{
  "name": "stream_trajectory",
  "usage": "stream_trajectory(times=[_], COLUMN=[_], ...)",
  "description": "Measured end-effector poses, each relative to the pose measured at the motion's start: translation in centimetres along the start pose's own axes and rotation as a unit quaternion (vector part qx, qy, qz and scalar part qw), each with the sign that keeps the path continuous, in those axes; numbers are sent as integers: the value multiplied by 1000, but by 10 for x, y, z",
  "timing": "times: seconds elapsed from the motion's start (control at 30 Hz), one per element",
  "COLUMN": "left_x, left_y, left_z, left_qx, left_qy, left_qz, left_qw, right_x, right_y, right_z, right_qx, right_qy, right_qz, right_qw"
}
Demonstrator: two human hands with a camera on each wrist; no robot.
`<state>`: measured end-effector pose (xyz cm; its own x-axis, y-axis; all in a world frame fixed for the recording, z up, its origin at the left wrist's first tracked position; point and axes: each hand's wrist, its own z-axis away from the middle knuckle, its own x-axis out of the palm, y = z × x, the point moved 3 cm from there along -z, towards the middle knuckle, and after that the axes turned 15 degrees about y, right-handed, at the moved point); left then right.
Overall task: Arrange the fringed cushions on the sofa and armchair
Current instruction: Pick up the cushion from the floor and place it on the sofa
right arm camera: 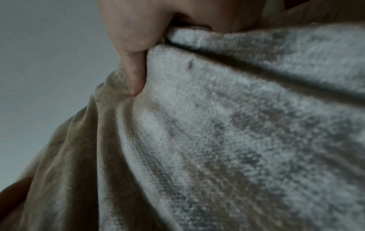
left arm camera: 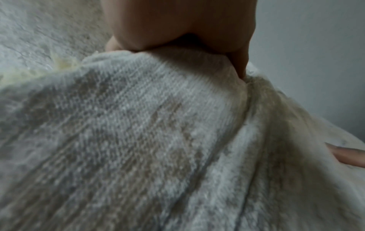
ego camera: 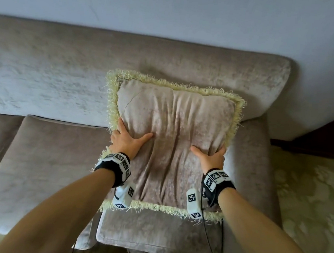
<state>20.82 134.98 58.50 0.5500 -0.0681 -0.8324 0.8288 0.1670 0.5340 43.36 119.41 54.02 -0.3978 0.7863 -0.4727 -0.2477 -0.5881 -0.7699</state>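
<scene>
Both my hands grip one fringed cushion: left hand at its nine o'clock edge, right hand at three o'clock, fingers grasping fabric, over the sofa seat's right end.

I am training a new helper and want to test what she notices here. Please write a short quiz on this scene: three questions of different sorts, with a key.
1. True or false: the fringed cushion lies on the floor.
2. Multiple choice: which hands grip the cushion? A) only the left hand B) only the right hand C) both
3. Fill in: the cushion's fringe is pale ____.

Key:
1. False; it leans against the backrest at the sofa's right end.
2. C; each hand grips one side, thumb on the front.
3. Yellow.
</scene>
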Motion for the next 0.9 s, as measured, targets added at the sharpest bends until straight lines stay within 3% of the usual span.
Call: stream_trajectory(times=[0.3,0.73,0.9], left_x=[52,134,153], left_y=[6,-49,-64], left_z=[-27,-79,-78], left_qx=[-32,-118,-146], left_qy=[-13,-32,-56], left_qz=[19,65,93], left_qw=[999,990,983], right_x=[16,55,65], right_y=[15,67,67], right_z=[-51,-126,-146], right_qx=[11,8,17], right_qy=[4,-7,-11], right_qz=[24,134,121], right_qw=[1000,991,992])
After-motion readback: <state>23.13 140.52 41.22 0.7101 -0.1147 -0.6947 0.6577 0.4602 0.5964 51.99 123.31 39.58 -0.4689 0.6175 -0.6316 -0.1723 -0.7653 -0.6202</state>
